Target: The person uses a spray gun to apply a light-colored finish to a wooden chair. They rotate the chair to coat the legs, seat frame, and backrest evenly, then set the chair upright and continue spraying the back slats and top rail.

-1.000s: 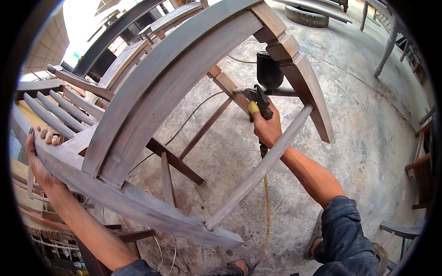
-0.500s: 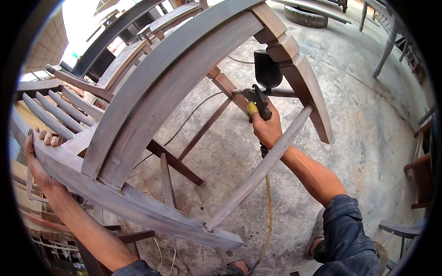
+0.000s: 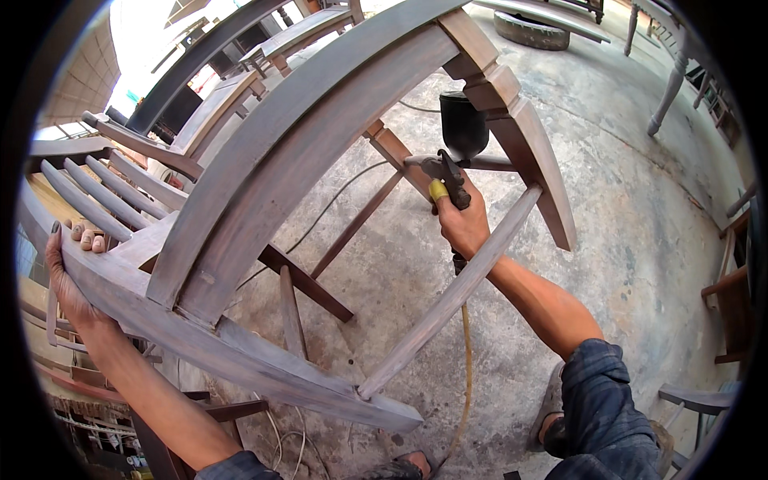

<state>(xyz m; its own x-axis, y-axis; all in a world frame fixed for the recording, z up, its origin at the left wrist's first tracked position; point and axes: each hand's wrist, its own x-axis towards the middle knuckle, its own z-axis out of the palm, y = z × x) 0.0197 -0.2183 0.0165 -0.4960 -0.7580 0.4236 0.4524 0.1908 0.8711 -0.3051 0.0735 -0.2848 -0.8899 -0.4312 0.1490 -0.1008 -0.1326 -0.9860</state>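
Though obscured, sprayer [image 3: 454, 186] seemingly within grip [image 3: 466, 224]

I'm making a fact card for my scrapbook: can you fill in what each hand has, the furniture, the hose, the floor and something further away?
Left hand: gripping the chair's curved wood
Right hand: holding a spray gun
Cup: black, on top of the gun
Chair: grey-brown wood, tipped
Hose: yellowish, below the gun
Floor: grey, stained
Further away: a tire, lying flat

The left hand [image 3: 72, 293] grips a grey-brown wooden chair frame [image 3: 296, 168] while the right hand [image 3: 468, 226] holds a dark, black-cupped spray gun [image 3: 454, 180].
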